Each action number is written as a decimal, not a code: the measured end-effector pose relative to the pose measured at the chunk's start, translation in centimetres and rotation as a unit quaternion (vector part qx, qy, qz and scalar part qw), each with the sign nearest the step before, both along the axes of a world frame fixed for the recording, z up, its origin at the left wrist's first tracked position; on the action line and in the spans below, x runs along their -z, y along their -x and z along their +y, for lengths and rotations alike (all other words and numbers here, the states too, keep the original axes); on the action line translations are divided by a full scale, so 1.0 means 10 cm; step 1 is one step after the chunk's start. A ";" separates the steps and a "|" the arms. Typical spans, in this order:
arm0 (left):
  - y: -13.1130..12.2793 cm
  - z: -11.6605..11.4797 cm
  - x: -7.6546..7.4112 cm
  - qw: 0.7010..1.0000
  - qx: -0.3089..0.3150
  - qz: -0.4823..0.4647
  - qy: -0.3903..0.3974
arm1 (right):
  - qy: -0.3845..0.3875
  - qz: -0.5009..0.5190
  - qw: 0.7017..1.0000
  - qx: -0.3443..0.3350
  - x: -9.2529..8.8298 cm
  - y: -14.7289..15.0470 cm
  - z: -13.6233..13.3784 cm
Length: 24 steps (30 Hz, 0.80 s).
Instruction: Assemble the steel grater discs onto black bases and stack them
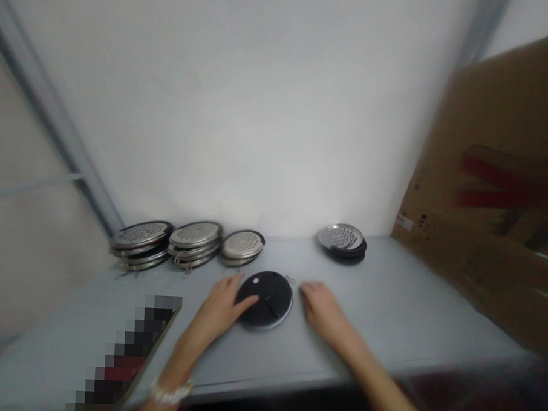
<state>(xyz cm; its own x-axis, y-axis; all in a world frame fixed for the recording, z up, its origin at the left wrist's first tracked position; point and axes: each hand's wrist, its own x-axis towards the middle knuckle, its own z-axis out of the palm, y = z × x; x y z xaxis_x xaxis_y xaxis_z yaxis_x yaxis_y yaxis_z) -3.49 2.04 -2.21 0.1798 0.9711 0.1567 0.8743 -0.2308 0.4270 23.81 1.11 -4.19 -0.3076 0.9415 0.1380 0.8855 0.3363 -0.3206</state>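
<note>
A round black disc (pixel 266 300) lies flat on the grey table top (pixel 401 308), its dark face up, with a small white dot and a thin wire loop at its far edge. My left hand (pixel 217 307) rests against its left side, fingers lying over the rim. My right hand (pixel 319 307) sits just off its right edge, fingers spread and apparently not touching. Behind them stand several low stacks of round perforated steel discs (pixel 195 243), and a steel disc on black ones (pixel 340 242) sits farther right.
A large brown cardboard sheet (pixel 484 184) leans at the right end of the table. A white wall (pixel 237 107) rises behind it. A pixelated, dark-edged object (pixel 126 350) lies at the near left, beside a bracelet (pixel 170 393) on my left wrist.
</note>
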 end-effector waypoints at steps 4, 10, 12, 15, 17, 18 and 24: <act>-0.11 -0.05 0.00 0.997 0.081 -0.001 0.018 | -0.003 -0.044 0.998 0.041 -0.11 0.00 -0.01; -0.43 0.23 -0.36 0.988 0.129 0.084 0.020 | 0.019 -0.066 0.995 0.073 -0.12 -0.04 0.01; -0.65 0.46 -0.48 0.982 0.143 0.123 0.027 | 0.025 -0.073 0.994 0.076 -0.13 -0.03 0.01; -0.96 0.84 -0.55 0.970 0.162 0.165 0.080 | 0.038 -0.080 0.993 0.081 -0.14 -0.01 0.00; -1.10 1.05 -0.53 0.954 0.173 0.202 0.134 | 0.047 -0.080 0.992 0.084 -0.14 0.01 -0.01; -1.15 1.13 -0.52 0.946 0.176 0.220 0.159 | 0.049 -0.078 0.992 0.083 -0.14 0.01 -0.01; -1.31 1.36 -0.42 0.901 0.187 0.285 0.269 | 0.056 -0.029 0.995 0.077 -0.13 -0.01 0.01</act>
<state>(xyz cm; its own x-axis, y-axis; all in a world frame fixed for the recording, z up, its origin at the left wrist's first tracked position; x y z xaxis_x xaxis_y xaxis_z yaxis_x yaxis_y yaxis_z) 9.59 15.62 1.98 0.4129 0.7334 -0.5401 0.8909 -0.4483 0.0722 23.94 1.24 -2.90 -0.1628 0.9865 0.0164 0.9420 0.1603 -0.2948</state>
